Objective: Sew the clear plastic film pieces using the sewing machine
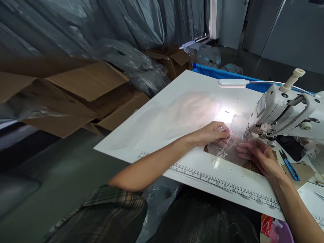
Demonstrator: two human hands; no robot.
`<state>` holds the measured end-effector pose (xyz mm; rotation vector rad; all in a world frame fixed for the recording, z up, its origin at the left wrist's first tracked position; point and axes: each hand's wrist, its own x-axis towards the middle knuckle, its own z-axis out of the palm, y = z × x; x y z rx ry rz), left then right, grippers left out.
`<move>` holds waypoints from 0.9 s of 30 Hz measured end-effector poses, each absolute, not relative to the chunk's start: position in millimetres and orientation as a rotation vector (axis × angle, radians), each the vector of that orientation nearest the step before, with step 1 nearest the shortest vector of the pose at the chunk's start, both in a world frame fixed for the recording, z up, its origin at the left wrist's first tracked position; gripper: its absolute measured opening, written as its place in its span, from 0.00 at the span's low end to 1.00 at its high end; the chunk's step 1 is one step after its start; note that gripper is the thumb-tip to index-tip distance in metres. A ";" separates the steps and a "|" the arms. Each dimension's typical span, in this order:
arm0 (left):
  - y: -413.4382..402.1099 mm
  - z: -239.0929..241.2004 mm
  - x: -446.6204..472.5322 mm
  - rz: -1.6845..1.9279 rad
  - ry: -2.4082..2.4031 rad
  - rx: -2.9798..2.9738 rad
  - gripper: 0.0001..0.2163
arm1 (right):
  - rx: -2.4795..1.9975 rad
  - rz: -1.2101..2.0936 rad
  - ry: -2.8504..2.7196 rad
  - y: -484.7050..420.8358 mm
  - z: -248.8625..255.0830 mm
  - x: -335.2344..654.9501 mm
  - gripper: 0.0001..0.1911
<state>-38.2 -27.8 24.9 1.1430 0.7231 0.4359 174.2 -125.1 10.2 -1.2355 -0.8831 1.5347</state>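
Well left of the sewing machine (283,111), open cardboard boxes (83,98) hold crumpled plastic wrap (131,64). Left hand (212,133) pinches a clear plastic piece (229,146) beside the machine's needle; right hand (258,157) rests flat on it, unclenched.

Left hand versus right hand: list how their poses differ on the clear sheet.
The left hand is curled, its fingers seeming to pinch the sheet at its far edge; the right hand lies flatter, fingers stretched out on the sheet. The left hand sits in the bright glow of the lamp; the right hand is dimmer and closer to the sewing machine. Both are bare and touch the same sheet.
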 end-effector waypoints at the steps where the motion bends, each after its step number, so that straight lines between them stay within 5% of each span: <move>1: -28.1 24.2 -37.8 0.434 0.715 1.126 0.13 | -1.244 1.526 -0.905 -125.0 10.6 172.8 0.25; 6: -26.2 23.9 -41.7 0.414 0.681 1.136 0.14 | -1.388 1.499 -1.186 -125.0 9.6 176.1 0.27; 11: -23.5 41.1 -51.0 0.348 0.780 1.580 0.08 | -1.837 0.712 -1.335 -132.7 11.1 186.0 0.25; 15: -50.3 60.6 -49.7 0.661 0.960 2.195 0.03 | -1.547 1.307 -1.247 -140.3 21.3 175.1 0.35; 17: -69.5 65.7 -46.2 0.535 0.656 2.416 0.04 | -1.351 1.592 -1.245 -141.0 25.4 166.2 0.37; 21: -79.8 67.4 -40.8 0.231 0.323 2.504 0.11 | -1.343 1.573 -1.318 -137.8 24.3 157.1 0.27; 27: -34.4 53.6 -28.8 0.369 0.484 2.362 0.16 | -1.307 1.547 -1.657 -139.3 22.0 162.4 0.11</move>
